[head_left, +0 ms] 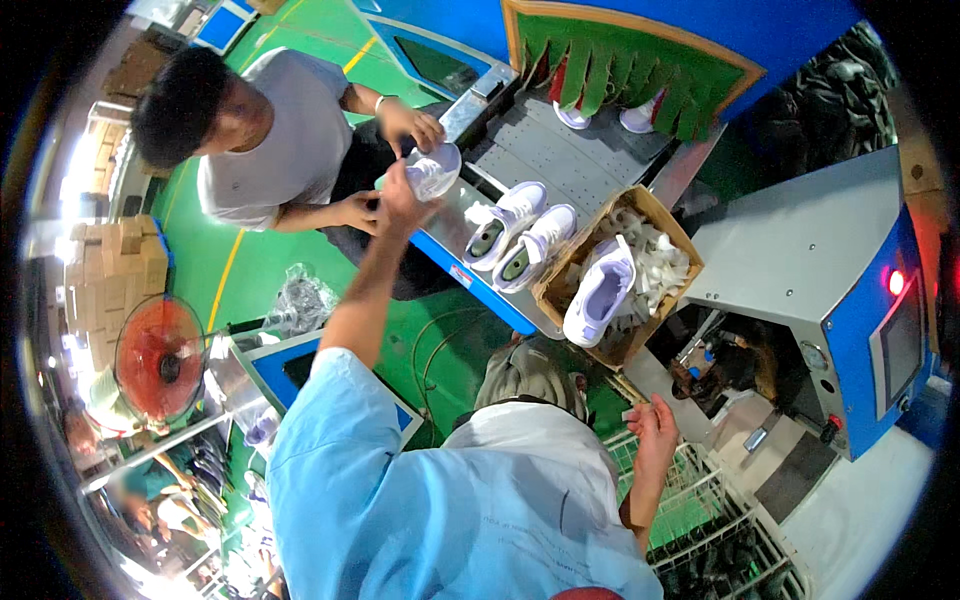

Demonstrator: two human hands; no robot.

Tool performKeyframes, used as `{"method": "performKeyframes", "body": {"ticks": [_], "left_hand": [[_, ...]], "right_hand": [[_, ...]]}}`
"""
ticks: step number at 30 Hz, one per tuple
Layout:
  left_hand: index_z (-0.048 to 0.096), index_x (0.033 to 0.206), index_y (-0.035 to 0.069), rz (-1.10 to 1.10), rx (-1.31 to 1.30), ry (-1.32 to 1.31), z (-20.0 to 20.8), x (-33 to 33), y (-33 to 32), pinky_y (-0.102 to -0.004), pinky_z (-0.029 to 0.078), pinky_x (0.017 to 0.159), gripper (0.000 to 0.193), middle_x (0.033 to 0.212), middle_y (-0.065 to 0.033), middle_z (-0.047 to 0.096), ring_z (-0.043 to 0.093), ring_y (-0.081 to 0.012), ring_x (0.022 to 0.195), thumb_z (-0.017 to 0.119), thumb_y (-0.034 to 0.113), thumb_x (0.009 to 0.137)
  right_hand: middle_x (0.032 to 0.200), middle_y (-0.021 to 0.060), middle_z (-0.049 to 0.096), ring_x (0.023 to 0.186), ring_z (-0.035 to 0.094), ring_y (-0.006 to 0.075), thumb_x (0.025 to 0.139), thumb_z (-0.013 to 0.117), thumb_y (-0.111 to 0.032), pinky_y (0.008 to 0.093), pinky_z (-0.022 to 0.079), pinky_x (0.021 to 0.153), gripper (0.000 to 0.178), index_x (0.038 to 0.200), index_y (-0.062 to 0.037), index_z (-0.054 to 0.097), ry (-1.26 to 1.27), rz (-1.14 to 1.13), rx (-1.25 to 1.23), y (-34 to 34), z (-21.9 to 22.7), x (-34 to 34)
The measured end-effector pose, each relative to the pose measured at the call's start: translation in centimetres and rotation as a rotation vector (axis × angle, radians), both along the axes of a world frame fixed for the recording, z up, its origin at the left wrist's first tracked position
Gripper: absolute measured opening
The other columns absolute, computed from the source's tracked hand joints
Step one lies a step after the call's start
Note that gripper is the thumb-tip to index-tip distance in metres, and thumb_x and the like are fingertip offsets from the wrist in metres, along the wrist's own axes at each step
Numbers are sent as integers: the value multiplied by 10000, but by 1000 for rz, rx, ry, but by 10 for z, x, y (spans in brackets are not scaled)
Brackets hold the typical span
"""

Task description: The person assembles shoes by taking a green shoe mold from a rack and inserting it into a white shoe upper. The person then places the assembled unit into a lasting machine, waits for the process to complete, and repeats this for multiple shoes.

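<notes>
My left hand (403,205) reaches out at the far left and closes on a white sneaker (436,172). A co-worker's hand (412,128) is at the upper side of the same shoe. Beside it, two white sneakers (520,235) with dark green pieces inside stand on the metal ledge. My right hand (655,432) is raised at the right, near the machine, its fingers apart and loosely bent; I see nothing clear in it. Another white sneaker (600,292) lies on white crumpled paper in a cardboard box (560,300).
Ahead, a conveyor (560,150) passes under a green strip curtain (620,75), with shoes at the opening. A grey-and-blue machine (800,240) stands on the right. Below my right hand is a wire rack (690,480). A red fan (160,360) is at left.
</notes>
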State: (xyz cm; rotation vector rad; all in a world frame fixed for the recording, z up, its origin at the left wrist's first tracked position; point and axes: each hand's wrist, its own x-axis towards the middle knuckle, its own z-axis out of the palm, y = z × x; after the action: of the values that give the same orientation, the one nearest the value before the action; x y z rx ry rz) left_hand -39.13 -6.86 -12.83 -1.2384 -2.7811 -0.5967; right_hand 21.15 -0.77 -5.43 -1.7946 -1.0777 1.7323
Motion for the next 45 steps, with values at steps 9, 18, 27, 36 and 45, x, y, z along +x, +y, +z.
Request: {"method": "performKeyframes", "body": {"ticks": [9,18,27,36,45], "left_hand": [[517,1268,47,327,-149,-332,-47,-79,-20,-438,556,838,625,1046,-206,716,715,-367,988,809,295,775],[532,1360,1,68,413,-1512,159,127,-62,-339,545,943,561,1193,-105,654,671,-204,1046,710,213,872],[307,1566,46,-873,60,-1603,155,328,-11,-414,289,1193,1246,1572,-111,365,362,-239,1438,862,647,627],[516,1377,-5,-698,-415,-1735,190,488,35,-341,520,962,838,1166,-96,689,645,-199,1053,928,307,717],[735,987,-5,-1042,-607,-1602,156,522,44,-282,445,596,241,755,26,649,574,-80,689,703,232,957]], "right_hand": [[975,68,699,841,638,122,991,644,-165,267,518,759,464,1376,65,523,-225,315,216,9,-4,-13],[1471,93,519,1343,492,331,784,789,-171,508,417,1093,690,1415,-121,515,-324,819,1065,23,81,-116],[1360,170,545,1204,578,330,719,837,-151,416,451,1042,1065,1568,-24,206,164,588,1121,32,168,-19],[1217,208,667,1015,699,312,904,646,-97,410,581,885,498,1365,48,526,900,-313,-347,-23,69,123],[1110,254,692,882,717,403,941,566,-290,498,629,721,517,1323,58,535,1237,-555,-331,-34,49,179]]}}
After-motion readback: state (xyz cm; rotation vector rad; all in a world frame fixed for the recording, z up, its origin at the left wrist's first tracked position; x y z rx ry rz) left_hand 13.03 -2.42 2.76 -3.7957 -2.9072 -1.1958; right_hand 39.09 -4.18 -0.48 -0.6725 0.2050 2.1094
